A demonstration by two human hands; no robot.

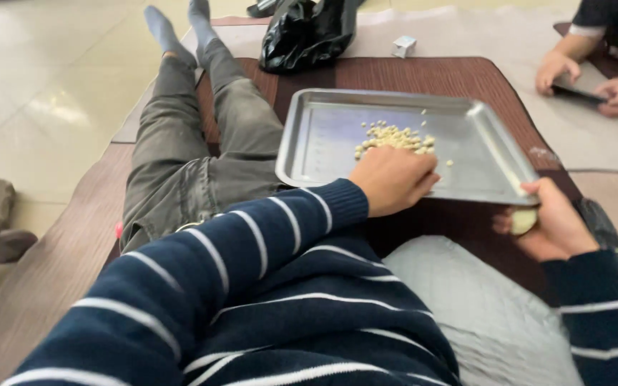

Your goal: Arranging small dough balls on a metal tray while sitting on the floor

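Left hand (393,179) fingers curled over kernel pile (395,139), tray (323,136) 12 o'clock; right hand (548,221) grips pale cob (523,220). Keep your sweeps inside rim.

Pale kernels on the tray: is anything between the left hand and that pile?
Nothing visible. The left hand rests over the tray's near rim, its fingers right at the edge of the pale kernels. The right hand, holding a pale piece, is off at the tray's corner.

Soft daylight, glare on floor (59,78), slight motion blur.
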